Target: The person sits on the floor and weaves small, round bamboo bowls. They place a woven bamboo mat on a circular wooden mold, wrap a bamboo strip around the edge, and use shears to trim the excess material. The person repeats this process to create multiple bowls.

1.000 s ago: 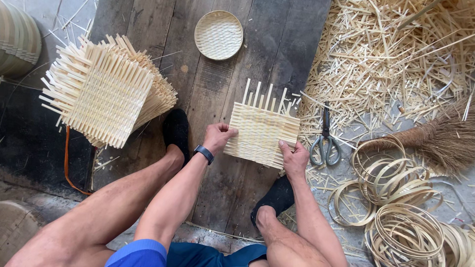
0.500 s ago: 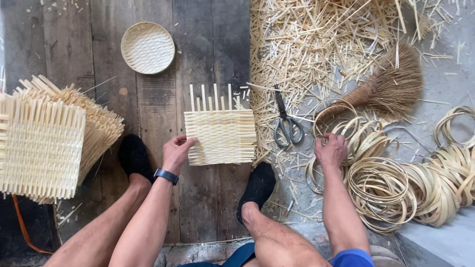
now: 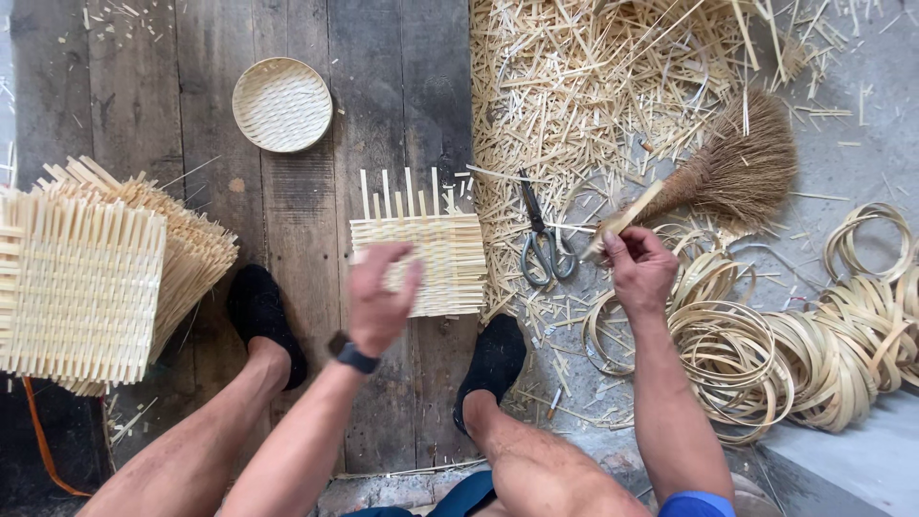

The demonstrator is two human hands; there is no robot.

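Right hand (image 3: 639, 270) grips the brush (image 3: 737, 172) handle right of the scissors (image 3: 542, 239), left hand (image 3: 381, 297) blurred, loosely open over the woven mat (image 3: 431, 251).

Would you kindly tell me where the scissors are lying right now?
In the head view, the scissors lie on the floor right of centre, between the woven mat and the right hand, at the edge of the offcut pile.
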